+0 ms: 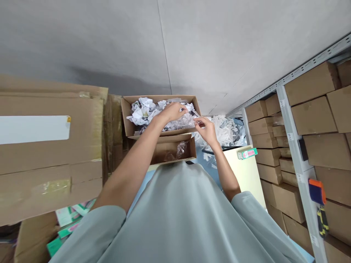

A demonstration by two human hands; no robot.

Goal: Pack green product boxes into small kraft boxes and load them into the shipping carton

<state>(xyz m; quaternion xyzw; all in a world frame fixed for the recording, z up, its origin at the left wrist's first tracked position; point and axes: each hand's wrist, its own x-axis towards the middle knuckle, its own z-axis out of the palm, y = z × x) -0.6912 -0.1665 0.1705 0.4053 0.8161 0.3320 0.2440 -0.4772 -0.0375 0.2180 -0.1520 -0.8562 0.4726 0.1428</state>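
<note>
While left hand (172,111) and right hand (207,130) curl mid-frame, grip unclear, clear plastic (181,122) seems light, soft, slippery; best pinched edgewise.

Storeroom with packing corner, by look of it. Metal rack (297,160) at 3 o'clock, small printed labels (290,136) on uprights, tiers stacked with brown cartons (312,115). Yellow-and-black-handled tool (323,221) on rack, 4 o'clock. Large taped carton (52,155) at 9; small green-and-white product boxes (65,216) at 8. Open cardboard box (127,118) of crumpled paper (145,106) at 12, heap of shredded paper (227,128) toward 2.
</note>
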